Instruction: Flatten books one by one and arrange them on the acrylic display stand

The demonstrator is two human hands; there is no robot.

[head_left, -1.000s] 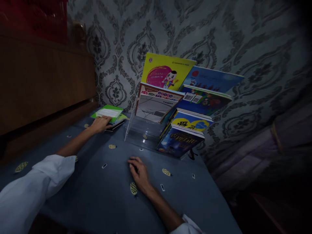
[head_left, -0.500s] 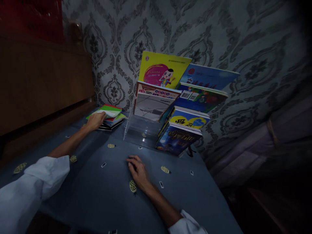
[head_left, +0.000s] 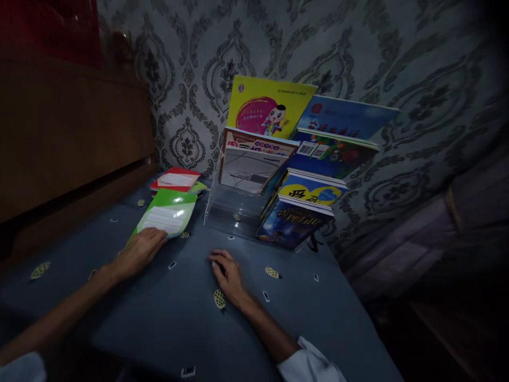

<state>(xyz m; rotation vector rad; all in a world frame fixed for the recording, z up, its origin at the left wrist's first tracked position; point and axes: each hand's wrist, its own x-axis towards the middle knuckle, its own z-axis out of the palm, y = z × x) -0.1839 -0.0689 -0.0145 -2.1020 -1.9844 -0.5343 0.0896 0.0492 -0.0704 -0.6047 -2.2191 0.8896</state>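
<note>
Two hands in view. Left hand [head_left: 140, 249] pinches the near edge of a green booklet [head_left: 170, 199], which extends forward and right of that hand, white lined panel facing up. Red booklet [head_left: 175, 179] lies past the green one, farther from left hand, on top of a lime-green booklet [head_left: 200, 187]. Right hand [head_left: 230, 281] rests on the counter [head_left: 318, 329], fingers loosely curled, thumb apart from forefinger. Clear rack [head_left: 226, 209] stands beyond right hand; yellow book [head_left: 254, 87] at its back, dark blue book [head_left: 292, 225] at its front, ahead and right of that hand.
</note>
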